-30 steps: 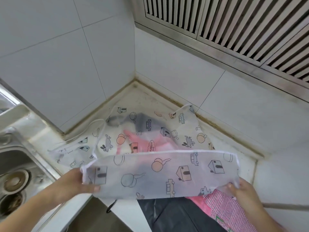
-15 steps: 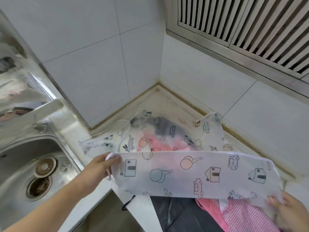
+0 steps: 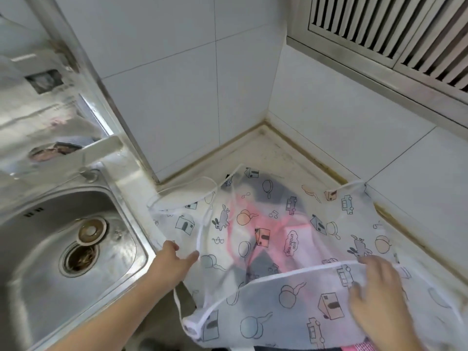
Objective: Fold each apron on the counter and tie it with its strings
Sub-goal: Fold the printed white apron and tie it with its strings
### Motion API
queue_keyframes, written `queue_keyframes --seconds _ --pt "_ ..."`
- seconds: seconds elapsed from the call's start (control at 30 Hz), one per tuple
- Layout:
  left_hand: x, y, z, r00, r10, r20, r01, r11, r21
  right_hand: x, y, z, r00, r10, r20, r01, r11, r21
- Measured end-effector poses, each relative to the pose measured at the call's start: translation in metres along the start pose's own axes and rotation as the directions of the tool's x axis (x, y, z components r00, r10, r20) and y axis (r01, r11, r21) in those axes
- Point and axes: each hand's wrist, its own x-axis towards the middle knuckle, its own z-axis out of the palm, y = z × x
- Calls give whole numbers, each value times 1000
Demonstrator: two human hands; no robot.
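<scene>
The printed apron lay spread over the counter, its long axis running from the sink side across toward the far tiled wall corner. A near flap was already turned up over the body, its white hem crossing the cloth from lower left to upper right. Darker and pink aprons showed through and beneath it, so it rested on a pile, not on bare counter.

Left hand: at the apron's sink-side edge, fingers stretched out and lying on the cloth, thumb toward the sink rim; I read it as pressing, not clenched. Right hand: on the far side from the sink, palm down on the folded flap, fingers spread and flat, holding nothing.

Key relation: the unfolded part of the apron lay beyond both hands, away from me, toward the wall corner. The left hand was nearer the loose white strings, which looped between the sink and the apron's top edge.

Judgement: the fold is partly made, tying not yet begun. The next fold likely wants the flap smoothed, then turned farther from the sink-side edge.

Surface pale and stained near the wall joint. A vent grille sat above, well away from the sink.
</scene>
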Motion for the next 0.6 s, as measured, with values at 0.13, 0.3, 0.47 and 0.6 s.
queue_keyframes --seconds 0.13,0.3,0.47,0.6 --pt "5 7 25 997 -82 10 77 972 223 -4 -84 69 729 -365 578 368 922 119" --pt "4 1 36 994 -106 -34 111 943 315 -9 -104 127 495 -291 819 494 869 10" --pt "21 -34 5 981 -148 -126 143 989 -47 -11 -76 139 501 -136 855 379 922 -76" --pt "24 -57 -23 951 -221 -218 158 949 -274 -7 -71 137 486 -108 867 358 930 -85"
